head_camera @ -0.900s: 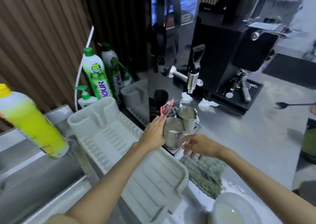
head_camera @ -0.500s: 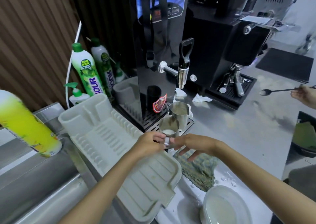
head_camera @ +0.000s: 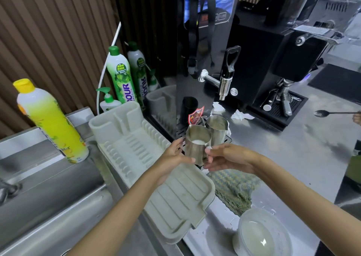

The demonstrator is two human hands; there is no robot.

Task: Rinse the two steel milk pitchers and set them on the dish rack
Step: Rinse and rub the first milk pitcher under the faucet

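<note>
A steel milk pitcher (head_camera: 196,145) with white milk in its bottom is held upright above the near corner of the drip tray. My left hand (head_camera: 173,156) wraps its left side and my right hand (head_camera: 226,158) grips its handle side. The second steel pitcher (head_camera: 216,129) stands just behind it on the drip tray under the water boiler's tap (head_camera: 224,87). The cream plastic dish rack (head_camera: 140,158) lies to the left, between the boiler and the steel sink (head_camera: 48,193), with nothing on it.
Dish soap bottles (head_camera: 121,77) stand behind the rack and a yellow bottle (head_camera: 50,122) stands on the sink ledge. A green cloth (head_camera: 234,189) and a white bowl (head_camera: 259,234) lie on the counter at right. Another person's hand holds a spoon (head_camera: 332,112) at far right.
The near pitcher has been lifted slightly and both hands have closed more firmly on it. The camera has shifted, and the other person's spoon has moved a little right.
</note>
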